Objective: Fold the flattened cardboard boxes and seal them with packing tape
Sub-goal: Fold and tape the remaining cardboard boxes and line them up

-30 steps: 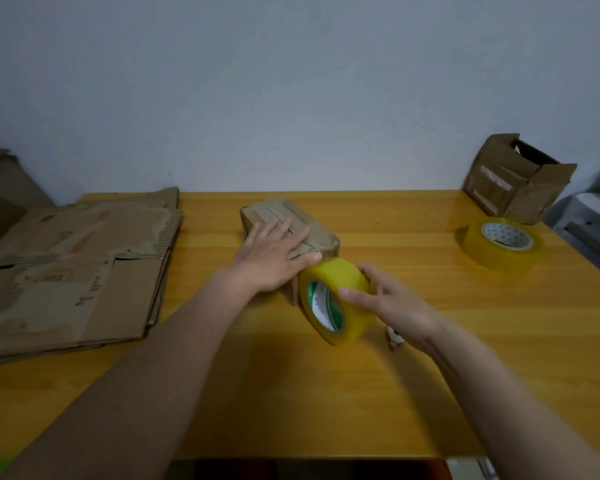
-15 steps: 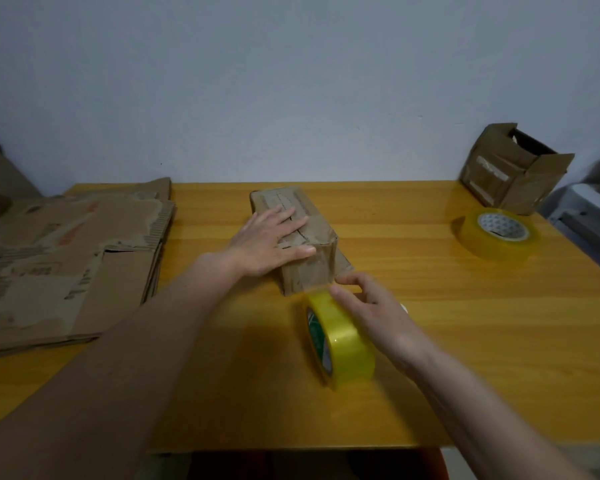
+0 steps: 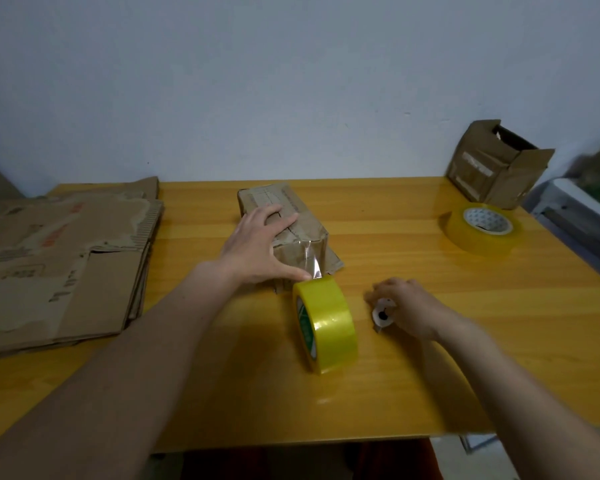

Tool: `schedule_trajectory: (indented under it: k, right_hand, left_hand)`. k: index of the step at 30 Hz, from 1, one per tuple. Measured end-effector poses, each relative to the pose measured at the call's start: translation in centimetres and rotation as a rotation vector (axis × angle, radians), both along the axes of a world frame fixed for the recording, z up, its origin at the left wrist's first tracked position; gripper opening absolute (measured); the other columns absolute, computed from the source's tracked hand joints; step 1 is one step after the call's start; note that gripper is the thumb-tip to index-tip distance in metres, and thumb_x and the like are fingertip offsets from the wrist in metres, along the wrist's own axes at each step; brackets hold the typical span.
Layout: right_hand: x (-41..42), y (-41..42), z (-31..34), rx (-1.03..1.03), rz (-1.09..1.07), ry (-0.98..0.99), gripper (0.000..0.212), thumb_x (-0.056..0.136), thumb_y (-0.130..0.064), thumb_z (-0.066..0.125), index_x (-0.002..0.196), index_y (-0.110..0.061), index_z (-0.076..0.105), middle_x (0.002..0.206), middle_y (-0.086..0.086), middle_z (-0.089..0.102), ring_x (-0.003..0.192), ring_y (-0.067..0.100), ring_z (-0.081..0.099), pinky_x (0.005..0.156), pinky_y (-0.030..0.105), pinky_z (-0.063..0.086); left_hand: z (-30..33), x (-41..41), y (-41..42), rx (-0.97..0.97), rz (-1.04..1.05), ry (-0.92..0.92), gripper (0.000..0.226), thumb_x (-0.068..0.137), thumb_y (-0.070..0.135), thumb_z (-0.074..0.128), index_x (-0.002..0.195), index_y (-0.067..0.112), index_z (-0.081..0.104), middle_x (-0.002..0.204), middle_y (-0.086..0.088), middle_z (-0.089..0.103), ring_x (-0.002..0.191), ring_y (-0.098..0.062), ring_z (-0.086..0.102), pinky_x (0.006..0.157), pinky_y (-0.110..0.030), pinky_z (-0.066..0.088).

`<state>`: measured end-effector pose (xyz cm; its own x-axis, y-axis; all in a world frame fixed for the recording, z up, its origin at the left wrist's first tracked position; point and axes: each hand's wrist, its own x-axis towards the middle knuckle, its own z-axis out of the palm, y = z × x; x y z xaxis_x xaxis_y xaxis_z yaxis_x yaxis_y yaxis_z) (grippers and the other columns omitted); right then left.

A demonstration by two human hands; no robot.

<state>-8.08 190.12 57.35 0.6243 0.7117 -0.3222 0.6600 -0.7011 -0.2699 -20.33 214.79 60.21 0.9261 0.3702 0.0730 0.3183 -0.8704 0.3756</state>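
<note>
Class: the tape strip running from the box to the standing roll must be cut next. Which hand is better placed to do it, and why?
The right hand: it already grips the small cutter beside the standing roll, while the left hand is busy pressing the box.

The right hand (image 3: 407, 308), which a second ago was gripping the yellow tape roll (image 3: 324, 323) against the near end of the folded cardboard box (image 3: 284, 230), is now resting just right of the roll, closing around a small white cutter (image 3: 382, 313). The roll is now standing on edge on the table, nearer than the box, with a clear strip of tape (image 3: 310, 259) stretching from it up the box's near end.
</note>
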Motion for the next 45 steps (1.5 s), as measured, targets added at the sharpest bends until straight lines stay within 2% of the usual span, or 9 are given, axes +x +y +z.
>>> schedule_trajectory:
  k: [8,11,13,15,21,25,28,34,45]
  right_hand:
    - [1.4,-0.6,1.7,-0.025,-0.018,0.157,0.007,0.082,-0.016,0.070,0.083,-0.010,0.067,0.076,0.000,0.059,0.071,0.013,0.054,0.061,0.023,0.040]
    - [1.1,-0.2,2.7,0.447,-0.048,0.257,0.014,0.081,-0.005,0.072,0.075,-0.014,0.064,0.072,0.000,0.063,0.064,0.011,0.055,0.065,0.030,0.045]
    - [-0.1,1.3,3.9,0.827,-0.011,0.283,0.012,0.081,-0.003,0.071,0.082,-0.013,0.067,0.088,0.001,0.070,0.081,0.016,0.064,0.077,0.032,0.050]
    - [-1.4,3.5,4.8,0.942,0.091,0.270,0.019,0.083,-0.006,0.069,0.085,-0.024,0.062,0.103,-0.003,0.070,0.099,0.011,0.064,0.088,0.025,0.049]
    - [-1.7,6.7,4.0,0.760,0.132,0.159,0.021,0.091,-0.022,0.061,0.083,-0.038,0.050,0.108,-0.001,0.068,0.105,0.024,0.061,0.084,0.051,0.050]
    - [-2.0,6.9,4.1,0.785,0.139,0.138,0.014,0.092,-0.019,0.060,0.089,-0.029,0.051,0.108,0.001,0.068,0.105,0.024,0.061,0.085,0.050,0.050]
    - [-2.1,6.9,4.1,0.756,0.165,0.083,0.009,0.092,-0.016,0.060,0.095,-0.020,0.053,0.107,0.003,0.068,0.103,0.025,0.062,0.084,0.049,0.049]
    - [-2.2,6.6,3.4,0.813,0.258,-0.191,0.015,0.087,-0.008,0.064,0.097,-0.016,0.056,0.111,0.007,0.063,0.104,0.026,0.057,0.083,0.036,0.046]
    - [-3.2,6.2,3.6,0.753,0.448,-0.442,0.012,0.080,-0.003,0.069,0.093,-0.003,0.069,0.089,0.010,0.056,0.077,0.027,0.057,0.058,0.038,0.049]
  left_hand:
    - [0.1,0.1,0.5,-0.045,-0.039,-0.026,0.118,0.047,0.074,0.076,0.149,0.040,0.028,0.151,0.013,0.019,0.142,-0.013,0.014,0.116,-0.048,0.025]
    - [0.2,0.5,0.7,-0.029,-0.101,-0.030,0.121,0.048,0.072,0.077,0.151,0.037,0.023,0.153,0.013,0.020,0.143,-0.013,0.014,0.117,-0.048,0.024]
    - [0.3,0.8,0.7,-0.022,-0.122,-0.022,0.124,0.049,0.069,0.079,0.152,0.037,0.017,0.158,0.012,0.015,0.146,-0.012,0.007,0.119,-0.048,0.018]
    - [0.1,0.9,0.5,-0.042,-0.118,-0.032,0.129,0.048,0.070,0.079,0.153,0.037,0.012,0.161,0.011,0.009,0.148,-0.010,-0.001,0.120,-0.047,0.014]
    - [-0.9,-1.0,-2.8,-0.210,0.269,-0.317,0.133,0.047,0.054,0.089,0.153,0.033,0.011,0.157,0.007,0.005,0.143,-0.018,0.011,0.113,-0.040,0.025]
    - [-3.7,-2.1,-7.0,-0.973,0.718,-0.529,0.065,0.067,0.035,0.086,0.117,0.010,0.052,0.114,-0.002,0.056,0.096,-0.011,0.056,0.074,-0.021,0.046]
    - [-4.9,-1.3,-7.4,-1.397,0.678,-0.431,0.026,0.077,0.028,0.080,0.094,0.010,0.071,0.097,-0.010,0.073,0.092,-0.023,0.068,0.084,-0.036,0.054]
    - [-4.1,-0.6,-6.7,-1.447,0.632,-0.413,0.006,0.080,0.008,0.074,0.086,0.010,0.071,0.098,-0.015,0.073,0.097,-0.029,0.068,0.097,-0.044,0.051]
    - [-3.4,-0.7,-7.2,-1.507,0.612,-0.459,0.008,0.081,0.000,0.071,0.085,0.004,0.068,0.086,-0.013,0.070,0.077,-0.021,0.067,0.067,-0.027,0.053]
